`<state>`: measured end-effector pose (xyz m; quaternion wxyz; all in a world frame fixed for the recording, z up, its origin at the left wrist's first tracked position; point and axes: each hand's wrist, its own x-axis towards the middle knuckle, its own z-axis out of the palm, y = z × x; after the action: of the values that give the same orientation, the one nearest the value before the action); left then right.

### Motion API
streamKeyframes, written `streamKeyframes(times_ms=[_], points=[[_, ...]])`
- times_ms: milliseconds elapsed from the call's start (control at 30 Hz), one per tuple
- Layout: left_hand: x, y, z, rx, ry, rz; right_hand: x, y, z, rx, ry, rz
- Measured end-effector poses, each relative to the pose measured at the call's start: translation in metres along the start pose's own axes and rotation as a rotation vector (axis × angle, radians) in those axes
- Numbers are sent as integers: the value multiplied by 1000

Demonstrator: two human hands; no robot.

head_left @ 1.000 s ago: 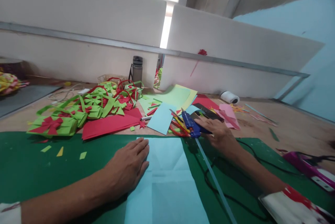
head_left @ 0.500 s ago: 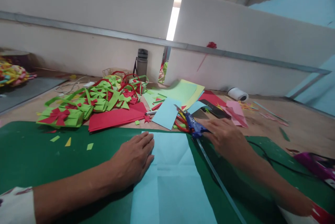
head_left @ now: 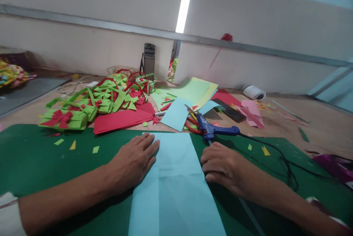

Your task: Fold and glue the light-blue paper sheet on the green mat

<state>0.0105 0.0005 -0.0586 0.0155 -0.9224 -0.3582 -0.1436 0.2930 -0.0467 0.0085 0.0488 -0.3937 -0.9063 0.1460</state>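
Observation:
A long sheet of light blue folded paper [head_left: 176,155] with crease lines lies in front of me on a green cutting mat [head_left: 66,169]. My left hand [head_left: 135,160] rests flat on its left edge, fingers stretched out. At the right edge, my right hand [head_left: 224,166] has its fingers curled in; what they hold, if anything, is hidden. A blue glue gun [head_left: 211,129] lies just beyond my right hand. Its long clear glue stick [head_left: 252,215] runs back beneath that hand and shows again below it.
Green paper bags with red bows [head_left: 64,118] are heaped at the back left, beside red paper strips [head_left: 124,118]. Behind the glue gun lie orange-handled scissors [head_left: 193,127], coloured sheets [head_left: 198,90] and a black phone [head_left: 230,111]. A bottle [head_left: 149,61] stands near the wall. A black cord [head_left: 264,142] crosses the mat.
My right hand has let go of the glue gun and come down toward me to the paper's right edge. My left hand stays on the left edge; the paper appears slightly shifted left.

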Motion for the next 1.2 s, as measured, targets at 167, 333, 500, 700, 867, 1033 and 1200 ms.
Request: streamKeyframes(times_ms=[167, 333, 500, 700, 867, 1033, 1200], points=[[5, 4, -11, 51, -1, 147, -1, -6, -6, 201, 38, 136], [7, 22, -35, 28, -215, 187, -3, -12, -4, 369, 20, 323], [4, 41, -56, -19, -324, 215, -6, -17, 4, 686, -19, 512], [4, 44, -59, -1, -373, 225, -8, -20, 12, 991, 38, 533], [1, 40, -57, -10, -349, 211, -16, -19, 16, 1089, 205, 699], [-1, 37, -56, -36, -330, 205, -23, -28, 25, 1411, 236, 727], [0, 42, -56, -11, -342, 228, -16, -37, 28, 1396, 268, 698]])
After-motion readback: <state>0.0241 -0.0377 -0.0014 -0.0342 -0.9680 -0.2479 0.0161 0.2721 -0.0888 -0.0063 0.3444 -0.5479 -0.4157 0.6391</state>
